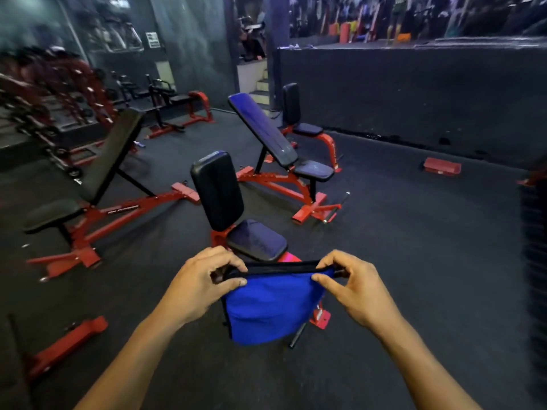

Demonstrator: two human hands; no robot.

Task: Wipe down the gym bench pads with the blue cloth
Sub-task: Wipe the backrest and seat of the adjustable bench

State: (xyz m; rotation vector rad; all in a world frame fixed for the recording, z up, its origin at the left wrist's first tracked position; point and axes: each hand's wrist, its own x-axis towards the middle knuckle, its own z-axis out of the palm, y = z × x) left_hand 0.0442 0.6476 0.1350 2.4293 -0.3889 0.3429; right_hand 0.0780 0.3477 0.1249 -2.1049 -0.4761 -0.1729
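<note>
- your left hand (204, 284): fingers pinching the blue cloth (270, 306) by its black-edged top
- your right hand (352, 287): pinching its other end
- upright seat bench (219, 190): just beyond the cloth

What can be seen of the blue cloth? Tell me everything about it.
The blue cloth is a bright blue, soft-looking fabric with a dark band along its top edge. It is held up in the air, stretched flat between both hands: the left hand pinches the top edge at one end, the right hand pinches the other. The rest hangs loosely below with slight folds. It hangs in front of the nearest bench's seat pad, touching only the hands.
</note>
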